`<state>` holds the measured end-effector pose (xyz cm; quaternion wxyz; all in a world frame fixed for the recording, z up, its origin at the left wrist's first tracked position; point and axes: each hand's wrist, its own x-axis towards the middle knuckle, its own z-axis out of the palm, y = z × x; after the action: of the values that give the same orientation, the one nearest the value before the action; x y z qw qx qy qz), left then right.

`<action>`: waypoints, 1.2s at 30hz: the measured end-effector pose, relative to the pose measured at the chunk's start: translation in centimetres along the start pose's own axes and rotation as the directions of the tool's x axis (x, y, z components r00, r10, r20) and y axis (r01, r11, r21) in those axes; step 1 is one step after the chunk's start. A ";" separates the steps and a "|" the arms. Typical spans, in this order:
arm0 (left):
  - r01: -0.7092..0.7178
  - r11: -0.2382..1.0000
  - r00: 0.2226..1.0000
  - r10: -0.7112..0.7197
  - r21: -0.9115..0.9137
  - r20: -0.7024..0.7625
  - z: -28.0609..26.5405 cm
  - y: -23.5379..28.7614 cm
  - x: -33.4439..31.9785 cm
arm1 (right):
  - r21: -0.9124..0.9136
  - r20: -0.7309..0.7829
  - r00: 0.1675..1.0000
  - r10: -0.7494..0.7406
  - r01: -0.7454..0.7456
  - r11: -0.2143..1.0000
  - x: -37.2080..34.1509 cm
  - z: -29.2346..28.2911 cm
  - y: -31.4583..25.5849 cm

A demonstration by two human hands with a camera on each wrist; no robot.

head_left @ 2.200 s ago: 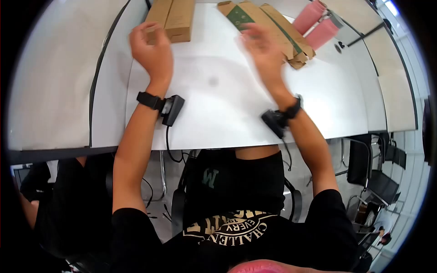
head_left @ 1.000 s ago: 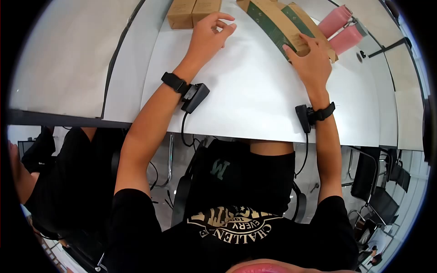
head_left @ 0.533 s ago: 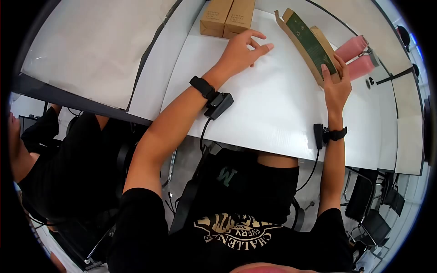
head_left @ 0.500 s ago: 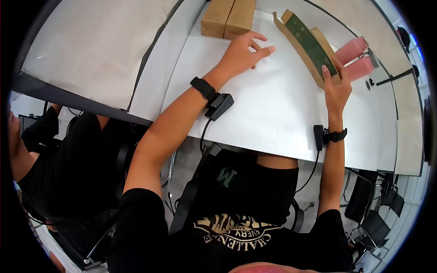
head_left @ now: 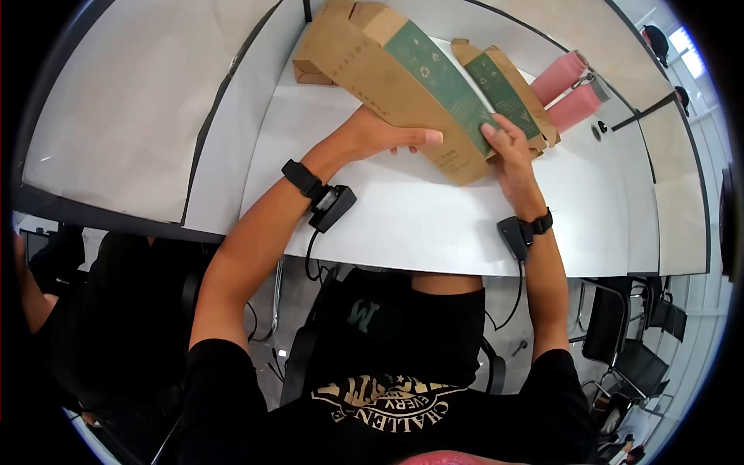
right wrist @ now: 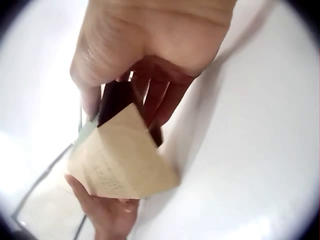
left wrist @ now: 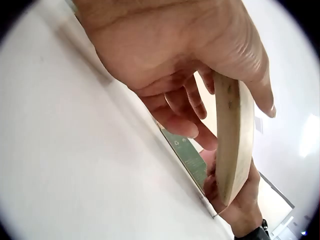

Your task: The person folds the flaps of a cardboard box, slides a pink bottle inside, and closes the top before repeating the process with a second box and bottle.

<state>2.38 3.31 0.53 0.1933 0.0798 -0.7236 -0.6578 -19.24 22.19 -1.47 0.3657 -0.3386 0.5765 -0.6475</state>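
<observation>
Both hands hold a long brown cardboard box (head_left: 387, 85) with a green side, tilted above the white table. My left hand (head_left: 378, 133) grips its near long side, thumb on the brown face. At the box's right end, my right hand (head_left: 511, 159) holds it with the thumb on the green side. In the left wrist view the box (left wrist: 232, 140) lies between the left thumb and fingers. The right wrist view shows the right hand (right wrist: 150, 55) curled round the box end (right wrist: 125, 155). Another green and brown box (head_left: 504, 93) lies behind the right hand.
Two pink bottles (head_left: 573, 107) lie at the back right, beside the second green and brown box. A brown box (head_left: 310, 74) at the back left is partly covered by the held one. Partition walls (head_left: 535, 35) border the white table (head_left: 434, 232).
A long box is now lifted off the table at the right and slants across to the left, between both hands. The left hand, empty before, now grips it. The view has shifted.
</observation>
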 end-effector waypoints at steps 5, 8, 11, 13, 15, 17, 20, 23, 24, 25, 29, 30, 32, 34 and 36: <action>-0.065 0.998 0.989 0.067 0.015 -0.131 0.2 -0.6 -0.2 | -0.527 0.079 0.910 -0.407 0.385 0.758 0.3 1.7 -0.9; -0.160 0.986 0.969 0.167 0.056 -0.181 0.6 -0.6 0.2 | -0.723 0.222 0.773 -0.595 0.540 0.432 0.2 1.4 -1.7; -0.160 0.982 0.968 0.177 0.103 -0.179 1.4 -0.1 0.1 | -0.803 0.354 0.701 -0.619 0.567 0.184 -0.7 1.7 -2.8; -0.145 0.981 0.958 0.172 0.130 -0.229 1.3 0.2 -0.1 | -0.826 0.393 0.683 -0.616 0.556 0.089 -0.6 2.4 -3.4; -0.194 0.966 0.947 0.230 0.170 -0.225 1.3 0.3 -0.3 | -0.805 0.392 0.643 -0.658 0.585 0.092 -0.8 3.0 -3.9; -0.264 0.921 0.934 0.318 0.286 -0.163 1.1 0.0 -0.2 | -0.799 0.378 0.630 -0.679 0.592 0.104 -1.1 3.4 -4.1; -0.434 0.773 0.863 0.504 0.463 -0.033 0.4 -0.5 0.1 | -0.796 0.372 0.623 -0.688 0.596 0.110 -1.3 4.4 -3.9; -0.560 0.747 0.808 0.589 0.358 0.034 0.0 -0.7 0.4 | -0.785 0.352 0.587 -0.729 0.609 0.111 -0.8 4.7 -3.0; -0.521 0.813 0.851 0.519 0.261 0.083 -0.6 -1.0 0.1 | -0.783 0.325 0.576 -0.750 0.608 0.128 -0.7 4.6 -2.6; -0.452 0.864 0.888 0.459 0.223 0.019 0.2 -0.6 0.0 | -0.782 0.301 0.562 -0.771 0.608 0.138 -0.5 4.3 -2.4; -0.163 0.986 0.986 0.165 0.044 -0.034 0.5 -2.1 0.6 | -0.698 0.193 0.624 -0.757 0.630 0.340 -0.5 4.0 -2.2; -0.018 0.995 0.999 0.023 0.093 -0.048 0.3 -2.7 0.9 | -0.662 0.192 0.627 -0.755 0.651 0.372 -0.5 3.9 -2.1; 0.018 1.000 0.999 -0.019 0.015 0.027 0.2 -2.5 0.8 | -0.584 0.188 0.633 -0.751 0.687 0.432 -0.4 3.7 -1.9; -0.036 0.993 0.998 0.043 -0.117 0.053 0.0 -4.1 1.2 | -0.623 0.216 0.601 -0.770 0.692 0.365 -0.2 3.7 -1.8; 0.202 0.943 0.969 -0.153 -0.264 0.195 -0.2 -0.9 0.8 | -0.586 0.200 0.595 -0.779 0.710 0.392 -0.3 3.8 -1.8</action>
<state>1.55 2.72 -0.23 0.0796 0.0596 -0.6263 -0.7732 -15.98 20.66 0.74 -0.1251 -0.6230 0.5573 -0.5344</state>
